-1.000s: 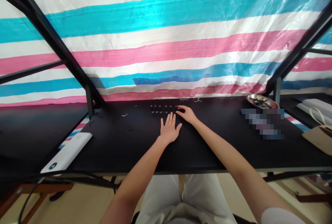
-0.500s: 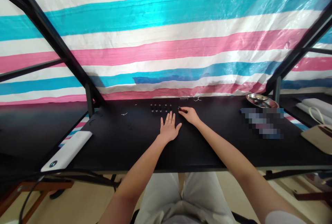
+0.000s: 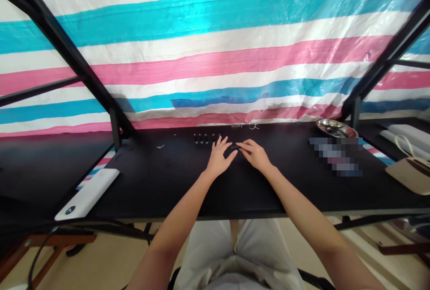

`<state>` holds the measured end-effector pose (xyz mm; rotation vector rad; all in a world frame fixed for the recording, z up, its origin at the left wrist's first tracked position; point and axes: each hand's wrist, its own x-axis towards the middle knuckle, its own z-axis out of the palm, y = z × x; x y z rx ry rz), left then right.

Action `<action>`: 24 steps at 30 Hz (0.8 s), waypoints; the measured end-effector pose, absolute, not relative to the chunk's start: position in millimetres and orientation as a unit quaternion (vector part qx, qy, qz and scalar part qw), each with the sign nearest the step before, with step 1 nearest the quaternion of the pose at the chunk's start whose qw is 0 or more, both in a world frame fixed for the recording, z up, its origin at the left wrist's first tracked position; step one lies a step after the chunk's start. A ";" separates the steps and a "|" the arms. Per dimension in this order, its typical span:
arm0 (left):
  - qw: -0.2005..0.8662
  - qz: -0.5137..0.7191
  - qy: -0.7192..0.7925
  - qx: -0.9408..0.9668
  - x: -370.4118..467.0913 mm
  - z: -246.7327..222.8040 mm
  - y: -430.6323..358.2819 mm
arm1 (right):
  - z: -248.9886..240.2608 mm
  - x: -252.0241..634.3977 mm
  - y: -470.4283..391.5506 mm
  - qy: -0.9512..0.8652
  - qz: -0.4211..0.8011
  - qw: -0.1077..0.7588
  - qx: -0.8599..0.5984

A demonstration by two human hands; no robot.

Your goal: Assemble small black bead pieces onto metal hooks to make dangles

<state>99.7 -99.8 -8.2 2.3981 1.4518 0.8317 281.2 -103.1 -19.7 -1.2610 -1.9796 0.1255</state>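
Observation:
Between the thumb and fingers of my right hand (image 3: 257,153) is a small black cylindrical piece (image 3: 234,147), lying sideways with its end toward my left hand. My left hand (image 3: 219,157) is open, fingers spread, its thumb close to that piece. Just beyond the left fingertips, several small black pieces with silvery ends (image 3: 200,139) stand in a row on the black table (image 3: 151,182). The row's right end is partly hidden by my left fingers. What exactly the pieces are is too small to make out.
Several small metallic bits (image 3: 237,126) line the table's back edge beside a thin white curled strand (image 3: 254,126). A shiny metal dish (image 3: 337,128) sits at the back right, a blurred object (image 3: 336,156) before it. On the left lies a white power bank (image 3: 88,193); a beige bag (image 3: 410,174) is far right.
My right hand has drawn slightly nearer, turning the black piece from upright to sideways. My left hand has tilted to the right, its thumb coming close to the piece.

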 end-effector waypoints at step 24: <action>0.262 0.500 0.370 0.737 99.8 -10.7 -93.3 | -21.5 256.8 -104.6 -0.590 0.368 0.611 -0.378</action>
